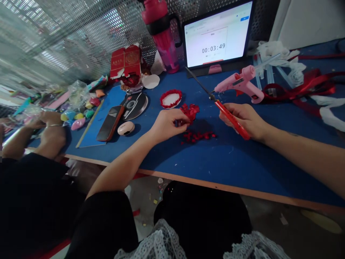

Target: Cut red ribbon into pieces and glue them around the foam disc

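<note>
My left hand (172,123) pinches a bunch of small red ribbon pieces (191,112) between thumb and fingers, just above the table. Below it lies a loose scatter of red snippets (199,136). To the right, my right hand (244,120) is wrapped around a pair of red-handled scissors (229,117), seen nearly edge-on. Their dark blades point up and left, away from the red pieces. Behind my left hand sits a white disc with a ruffled red border (171,99). A pink glue gun (239,83) lies beyond my right hand.
A tablet with a timer (218,36) and a pink bottle (163,36) stand at the back. Left are a phone (110,123), an oval case (126,128), a ribbon spool (137,106) and a red box (125,61). Red ribbon (304,88) lies right. A co-worker's hands (54,131) rest far left.
</note>
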A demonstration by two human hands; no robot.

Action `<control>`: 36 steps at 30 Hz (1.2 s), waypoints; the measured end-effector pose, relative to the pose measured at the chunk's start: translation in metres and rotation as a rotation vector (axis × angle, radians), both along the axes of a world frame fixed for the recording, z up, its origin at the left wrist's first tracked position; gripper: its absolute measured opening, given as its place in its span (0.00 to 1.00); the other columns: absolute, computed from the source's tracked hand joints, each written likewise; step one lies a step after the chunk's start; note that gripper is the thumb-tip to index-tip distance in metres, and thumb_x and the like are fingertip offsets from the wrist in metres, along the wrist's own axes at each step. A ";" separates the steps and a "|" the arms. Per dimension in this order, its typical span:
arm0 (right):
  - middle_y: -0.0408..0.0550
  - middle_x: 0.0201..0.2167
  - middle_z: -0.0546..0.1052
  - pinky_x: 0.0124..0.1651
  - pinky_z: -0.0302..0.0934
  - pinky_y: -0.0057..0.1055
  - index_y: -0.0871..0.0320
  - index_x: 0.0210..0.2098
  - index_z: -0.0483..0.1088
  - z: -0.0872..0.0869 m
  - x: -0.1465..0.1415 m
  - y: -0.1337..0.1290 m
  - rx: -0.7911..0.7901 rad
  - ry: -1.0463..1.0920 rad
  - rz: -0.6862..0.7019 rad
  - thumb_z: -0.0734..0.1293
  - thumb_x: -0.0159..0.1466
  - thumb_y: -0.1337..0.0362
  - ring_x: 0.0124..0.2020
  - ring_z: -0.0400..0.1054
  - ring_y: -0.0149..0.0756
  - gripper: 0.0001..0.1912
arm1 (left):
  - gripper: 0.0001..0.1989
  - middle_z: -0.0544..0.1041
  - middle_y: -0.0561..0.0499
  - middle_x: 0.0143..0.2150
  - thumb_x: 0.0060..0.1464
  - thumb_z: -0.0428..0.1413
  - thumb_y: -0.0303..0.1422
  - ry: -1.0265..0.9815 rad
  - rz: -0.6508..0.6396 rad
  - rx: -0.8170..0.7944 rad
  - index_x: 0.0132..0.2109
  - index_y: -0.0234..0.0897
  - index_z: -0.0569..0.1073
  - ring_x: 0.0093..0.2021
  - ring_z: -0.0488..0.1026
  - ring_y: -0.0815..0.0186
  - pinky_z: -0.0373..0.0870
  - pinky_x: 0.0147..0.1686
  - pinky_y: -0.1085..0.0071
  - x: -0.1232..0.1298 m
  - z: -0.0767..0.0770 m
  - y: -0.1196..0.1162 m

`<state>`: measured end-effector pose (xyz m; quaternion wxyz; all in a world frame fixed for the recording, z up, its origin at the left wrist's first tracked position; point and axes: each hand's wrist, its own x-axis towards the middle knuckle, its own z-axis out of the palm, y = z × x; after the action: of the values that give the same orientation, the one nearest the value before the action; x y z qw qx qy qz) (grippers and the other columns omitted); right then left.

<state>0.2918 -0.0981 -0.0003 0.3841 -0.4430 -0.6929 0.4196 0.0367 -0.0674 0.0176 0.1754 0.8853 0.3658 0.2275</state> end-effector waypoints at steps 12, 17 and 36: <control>0.40 0.28 0.74 0.25 0.60 0.28 0.54 0.27 0.55 0.006 -0.014 -0.014 0.079 0.443 0.019 0.76 0.50 0.66 0.27 0.70 0.31 0.23 | 0.11 0.72 0.55 0.23 0.38 0.67 0.31 -0.691 0.158 -1.086 0.29 0.31 0.74 0.17 0.61 0.81 0.49 0.13 0.83 0.042 0.013 -0.018; 0.38 0.25 0.72 0.28 0.62 0.28 0.54 0.26 0.55 0.004 -0.016 -0.010 0.009 0.486 0.046 0.76 0.47 0.70 0.29 0.72 0.32 0.22 | 0.10 0.71 0.55 0.20 0.40 0.67 0.30 -0.640 0.139 -1.194 0.28 0.30 0.74 0.17 0.60 0.81 0.50 0.13 0.83 0.051 0.005 -0.020; 0.37 0.23 0.74 0.25 0.64 0.28 0.54 0.26 0.55 -0.003 -0.017 -0.007 -0.078 0.460 -0.100 0.74 0.48 0.67 0.21 0.69 0.28 0.21 | 0.05 0.75 0.52 0.32 0.52 0.60 0.31 -0.220 -0.136 -0.287 0.37 0.34 0.76 0.27 0.69 0.75 0.66 0.27 0.79 0.038 0.004 -0.034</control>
<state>0.2748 -0.1050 -0.0031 0.5347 -0.3841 -0.5476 0.5164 0.0747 -0.1010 0.0213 0.3539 0.8436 0.3123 0.2561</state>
